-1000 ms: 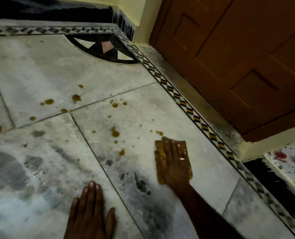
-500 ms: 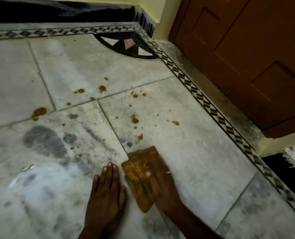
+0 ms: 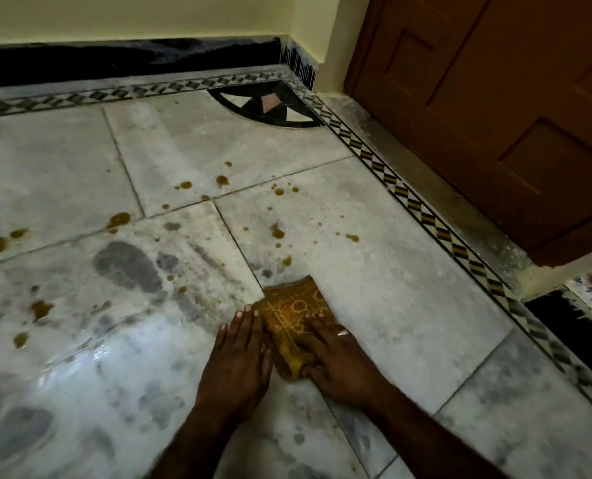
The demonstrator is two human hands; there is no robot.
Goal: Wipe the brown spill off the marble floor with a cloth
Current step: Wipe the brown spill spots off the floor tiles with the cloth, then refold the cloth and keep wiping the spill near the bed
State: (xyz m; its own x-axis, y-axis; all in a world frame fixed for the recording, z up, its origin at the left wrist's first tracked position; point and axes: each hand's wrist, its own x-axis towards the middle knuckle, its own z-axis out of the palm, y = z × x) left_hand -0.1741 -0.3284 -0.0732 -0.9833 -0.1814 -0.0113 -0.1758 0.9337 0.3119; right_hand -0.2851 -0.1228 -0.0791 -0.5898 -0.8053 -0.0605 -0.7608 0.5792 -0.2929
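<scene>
Step in hand: wiping, with most of it not yet done. The cloth point(image 3: 293, 321) lies folded on the marble floor point(image 3: 391, 299). The right hand point(image 3: 337, 357) presses on it, fingers stretched flat, gripping nothing. The left hand point(image 3: 239, 357) rests flat against the cloth's left edge, holding nothing. Drops of the brown spill point(image 3: 277, 232) lie beyond the cloth and well to its left. Next move, in my judgement: push the cloth forward over the nearest drops, under firm pressure.
</scene>
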